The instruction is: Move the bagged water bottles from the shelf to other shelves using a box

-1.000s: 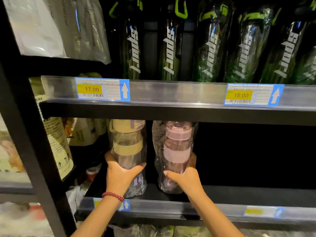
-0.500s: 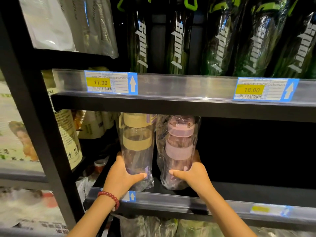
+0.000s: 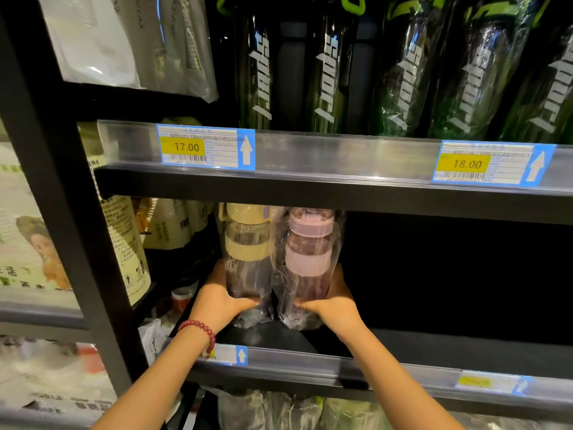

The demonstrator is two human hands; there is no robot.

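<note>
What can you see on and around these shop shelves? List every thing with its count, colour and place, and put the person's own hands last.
yellow-banded bottle: one, clear with pale yellow lid and band, bagged, middle shelf, left of the pair
pink-banded bottle: one, clear with pink lid and band, bagged, middle shelf, beside the yellow one
sport bottles: at least five, dark green with white lettering, upper shelf
price tag 17.00: one, yellow and blue, upper shelf rail, left
price tag 18.00: one, yellow and blue, upper shelf rail, right
cream packages: several, neighbouring bay at left
bead bracelet: one, red, left wrist
left hand: grips the yellow-banded bottle low down
right hand: grips the pink-banded bottle low down
</note>
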